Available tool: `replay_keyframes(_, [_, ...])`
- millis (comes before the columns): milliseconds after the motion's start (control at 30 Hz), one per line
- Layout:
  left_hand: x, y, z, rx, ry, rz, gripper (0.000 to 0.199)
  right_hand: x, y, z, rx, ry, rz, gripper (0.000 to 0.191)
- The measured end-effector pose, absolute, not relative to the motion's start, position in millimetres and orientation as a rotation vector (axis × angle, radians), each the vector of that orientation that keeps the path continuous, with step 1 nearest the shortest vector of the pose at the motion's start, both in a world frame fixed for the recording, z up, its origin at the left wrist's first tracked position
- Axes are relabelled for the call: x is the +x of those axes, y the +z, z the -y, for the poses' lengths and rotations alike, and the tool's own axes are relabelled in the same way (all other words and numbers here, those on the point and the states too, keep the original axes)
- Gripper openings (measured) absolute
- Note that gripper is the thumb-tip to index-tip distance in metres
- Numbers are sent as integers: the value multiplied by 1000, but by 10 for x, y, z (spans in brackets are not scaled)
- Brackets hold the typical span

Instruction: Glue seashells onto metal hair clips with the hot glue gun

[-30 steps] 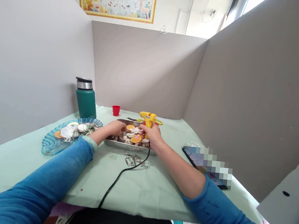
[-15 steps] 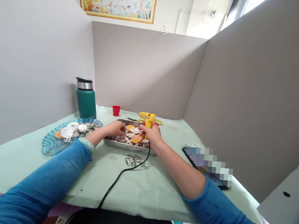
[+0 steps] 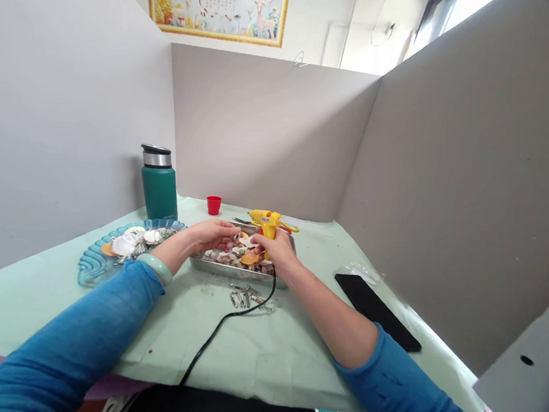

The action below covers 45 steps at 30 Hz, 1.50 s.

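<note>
My right hand [image 3: 277,248] is wrapped round the handle of a yellow hot glue gun [image 3: 266,219], whose nozzle points left above the tray. Its black cord [image 3: 224,321] runs down over the table's front edge. Over the left part of the metal tray [image 3: 229,270], my left hand [image 3: 216,234] is closed in a pinch. What its fingertips hold is too small to make out. Seashells [image 3: 250,257], orange, white and pinkish, fill the tray beneath both hands. A pile of metal clips or pins [image 3: 246,297] lies just in front of the tray.
On the left, a blue scalloped dish [image 3: 91,266] holds shells, with a green bottle [image 3: 158,188] behind it. A red cup [image 3: 213,205] and scissors [image 3: 289,227] lie at the back. A black phone or tablet [image 3: 375,311] lies right. Grey partitions enclose the table.
My left hand has lifted slightly from the shells and now pinches near the glue gun. The glue gun has shifted a little left and down. The phone or tablet screen has turned dark.
</note>
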<state>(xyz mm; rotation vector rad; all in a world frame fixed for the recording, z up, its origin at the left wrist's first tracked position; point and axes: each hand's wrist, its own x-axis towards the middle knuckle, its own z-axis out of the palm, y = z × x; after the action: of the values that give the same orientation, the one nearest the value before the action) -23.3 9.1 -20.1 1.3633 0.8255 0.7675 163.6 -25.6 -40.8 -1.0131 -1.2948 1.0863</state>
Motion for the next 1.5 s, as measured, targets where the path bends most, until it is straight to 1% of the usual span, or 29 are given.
replay_keyframes(167, [-215,-183,-52,1357,761,-818,17,1628,-430,230,-1003,1104,1320,28])
replay_keyframes(233, [-205,-202,-54,1436,791,-893,17,1627,-428,229,-996,1096,1317,28])
replay_keyframes(300, [-196,-228,-74,1612,792,-1067,16,1627,-422,234,-1000,1084,1306,27])
replay_keyframes(400, [-161,-258,-123,2059,633,-1401,17,1626,-408,247,-1003,1084,1302,27])
replay_keyframes(467, [-106,-275,-153,2381,506,-1516,21,1624,-400,255,-1002,1093,1304,27])
replay_keyframes(567, [7,-317,-179,2680,349,-1527,27,1620,-393,263,-1002,1096,1306,26])
replay_keyframes(700, [80,-366,-177,2809,236,-1515,26,1619,-389,264,-1018,1089,1307,26])
replay_keyframes(867, [24,-325,-141,2710,189,-1488,29,1620,-389,265,-1016,1096,1300,25])
replay_keyframes(967, [15,-308,-140,2717,209,-1485,26,1617,-387,269,-1013,1094,1300,23])
replay_keyframes(1067, [9,-313,-171,2666,366,-1512,23,1614,-390,260,-1021,1091,1292,25])
replay_keyframes(1133, [-6,-312,-187,2539,534,-1517,18,1616,-397,246,-1034,1064,1285,27])
replay_keyframes(1200, [-21,-299,-175,2348,695,-1458,16,1622,-408,230,-1050,1017,1287,28])
replay_keyframes(1300, [-7,-261,-95,2045,868,-1272,20,1633,-425,215,-1043,960,1315,28])
replay_keyframes(1367, [31,-234,-21,1891,951,-1154,25,1637,-430,213,-1024,949,1324,28])
replay_keyframes(1433, [77,-211,43,1826,977,-1066,32,1638,-430,215,-1014,951,1322,27])
replay_keyframes(1500, [108,-196,82,1829,964,-1014,34,1639,-426,218,-1016,952,1320,26])
